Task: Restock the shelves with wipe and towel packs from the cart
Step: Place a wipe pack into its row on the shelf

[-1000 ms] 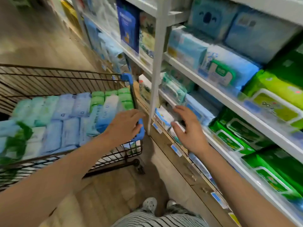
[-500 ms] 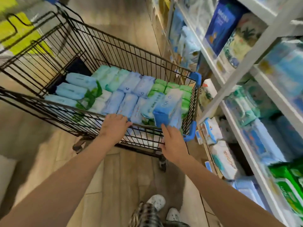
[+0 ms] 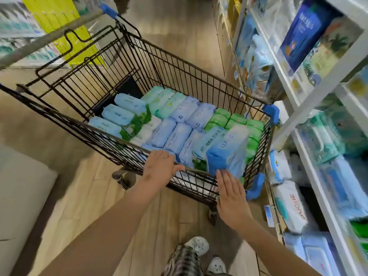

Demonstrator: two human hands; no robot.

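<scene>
Left grip [image 3: 161, 168] curled over near rim of black wire cart [image 3: 179, 76]. Right grip [image 3: 231, 196] flat, fingers straight, holding nothing, fingertips [image 3: 222, 174] at upright blue plastic wipe pack [image 3: 229, 152] in cart's near right corner.

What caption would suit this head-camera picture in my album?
Left hand holds the cart; open right hand by an upright blue pack inside it, shelves alongside.

packed cart [image 3: 179, 72] beside blurred shelves [image 3: 310, 108]
left hand [image 3: 159, 168] lies on the near rim, fingers seemingly curled over it; right hand [image 3: 231, 194] is flat, fingertips at a tilted blue pack [image 3: 227, 150].
</scene>
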